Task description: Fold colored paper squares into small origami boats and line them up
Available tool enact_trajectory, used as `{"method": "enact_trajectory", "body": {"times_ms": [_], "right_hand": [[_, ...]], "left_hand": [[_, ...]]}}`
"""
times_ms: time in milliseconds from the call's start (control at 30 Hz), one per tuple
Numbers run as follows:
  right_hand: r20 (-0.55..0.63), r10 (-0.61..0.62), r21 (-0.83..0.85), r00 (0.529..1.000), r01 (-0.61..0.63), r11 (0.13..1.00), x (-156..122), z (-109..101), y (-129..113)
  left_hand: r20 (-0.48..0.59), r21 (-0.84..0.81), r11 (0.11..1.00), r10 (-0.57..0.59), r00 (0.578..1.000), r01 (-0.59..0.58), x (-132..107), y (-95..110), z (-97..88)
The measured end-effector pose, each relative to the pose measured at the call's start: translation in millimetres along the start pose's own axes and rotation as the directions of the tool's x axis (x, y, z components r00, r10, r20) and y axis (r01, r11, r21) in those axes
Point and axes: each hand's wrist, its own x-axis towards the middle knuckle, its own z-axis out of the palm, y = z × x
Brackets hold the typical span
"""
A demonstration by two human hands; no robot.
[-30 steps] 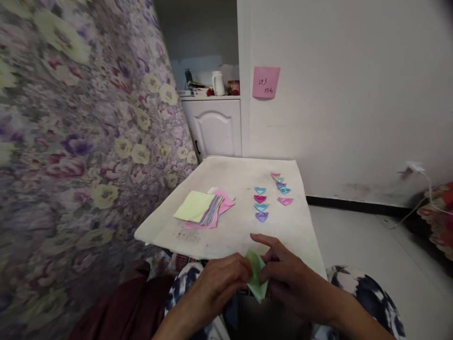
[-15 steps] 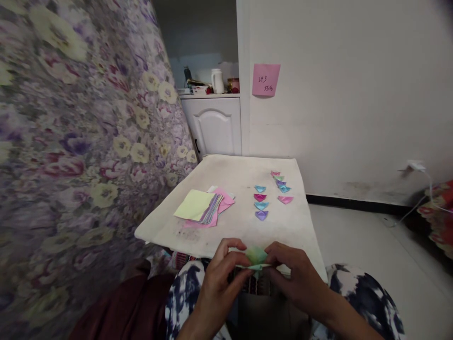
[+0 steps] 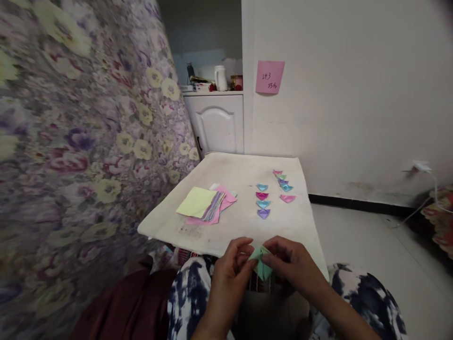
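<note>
Between my two hands, just past the table's near edge, is a piece of folded green paper (image 3: 263, 270), its point facing down and a crease running along its middle. My left hand (image 3: 231, 271) pinches its left corner with thumb and fingers. On the opposite corner, my right hand (image 3: 292, 262) is closed, thumb on the front face. Farther up the table lie small folded paper boats in a column, among them a purple boat (image 3: 264, 214) and a magenta boat (image 3: 262, 195). A second group at the right includes a pink boat (image 3: 288, 199).
A stack of coloured paper squares (image 3: 196, 203), yellow on top, lies on the cream-covered table (image 3: 240, 165) at the left. Floral curtain (image 3: 106, 141) hangs along the left side. Behind stand a white cabinet (image 3: 221, 125) and a wall with a pink note (image 3: 270, 77).
The green paper, earlier tilted nearly edge-on and blurred, now shows its folded face with the point downward. Both hands have shifted slightly right with it, and the view has shifted slightly.
</note>
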Motion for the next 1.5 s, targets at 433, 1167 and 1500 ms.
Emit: {"method": "enact_trajectory", "body": {"times_ms": [433, 1167, 1500], "right_hand": [[-0.006, 0.032, 0.095, 0.999, -0.032, 0.995, 2, 8, 13], [-0.080, 0.050, 0.159, 0.996, -0.037, 0.987, 4, 14, 14], [-0.172, 0.033, 0.153, 0.985, -0.007, 0.988, 2, 16, 13]], "left_hand": [[0.037, 0.259, 0.965, 0.035, 0.999, -0.044, 1, -4, 4.7], [0.124, -0.370, 0.893, -0.228, 0.966, 0.258, -3, -12, 16.1], [0.065, -0.298, 0.917, -0.258, 0.964, 0.265, 0, -27, 14.5]]}}
